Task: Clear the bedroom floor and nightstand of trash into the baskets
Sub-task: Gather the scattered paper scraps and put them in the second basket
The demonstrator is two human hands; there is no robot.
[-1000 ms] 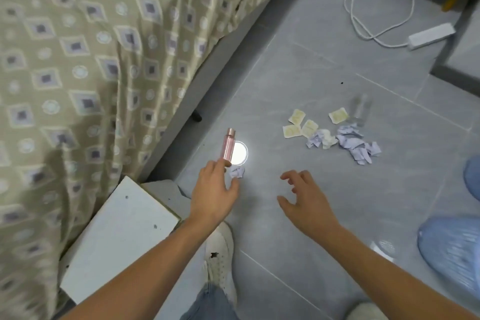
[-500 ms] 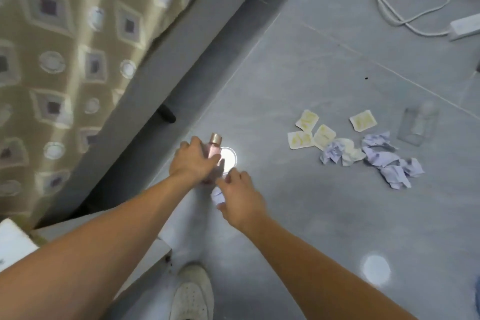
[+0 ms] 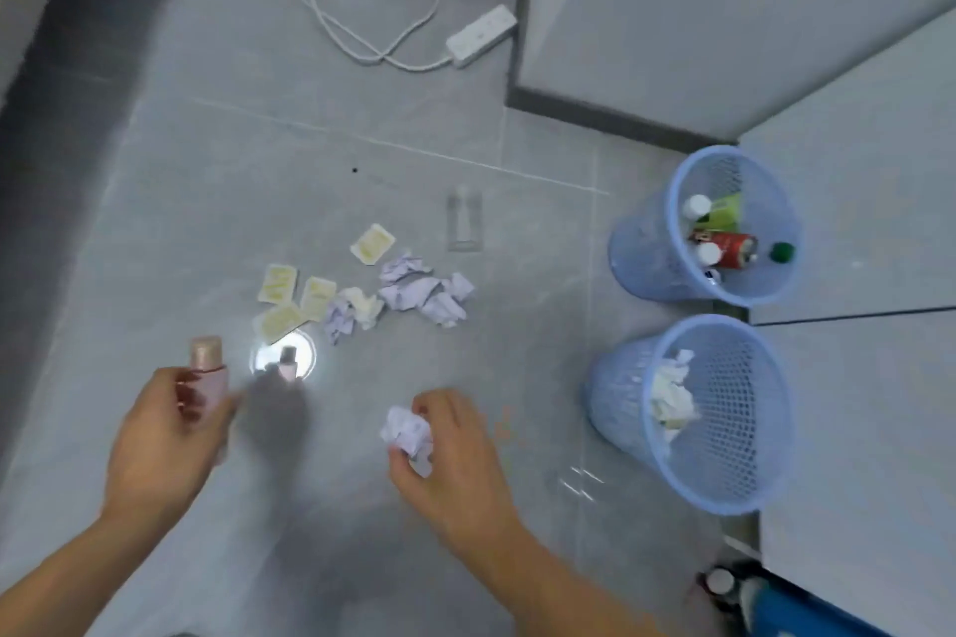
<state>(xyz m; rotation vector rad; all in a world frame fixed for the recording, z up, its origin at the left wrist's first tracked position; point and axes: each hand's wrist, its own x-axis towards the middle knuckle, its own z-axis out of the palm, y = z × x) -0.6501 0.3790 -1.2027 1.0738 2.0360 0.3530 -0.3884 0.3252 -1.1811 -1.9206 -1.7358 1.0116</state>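
Left hand: the left hand (image 3: 165,424) has its fingers wrapped round a pink bottle (image 3: 207,372), held upright above the floor, cap end up.
Right hand: the right hand (image 3: 450,445) has its fingers curled round a crumpled lilac paper ball (image 3: 408,432), lifted off the grey tiled floor (image 3: 207,171).
Near basket: a blue mesh basket (image 3: 745,471) stands to the right of the right hand against a pale cabinet (image 3: 859,429); crumpled paper lies inside it.
Far basket: a second blue mesh basket (image 3: 646,248) just behind the first holds a red can, a green tube and white-capped bottles.
Floor litter: beyond the hands, four yellowish sachets (image 3: 279,282) lie close together, with more crumpled lilac paper (image 3: 424,290) just to their right.
Clear bottle: a small clear bottle (image 3: 464,222) lies on the floor behind the paper, blurred.
Far end: a white power strip (image 3: 481,35) and its looped cable (image 3: 362,0) rest on the floor near the wall.
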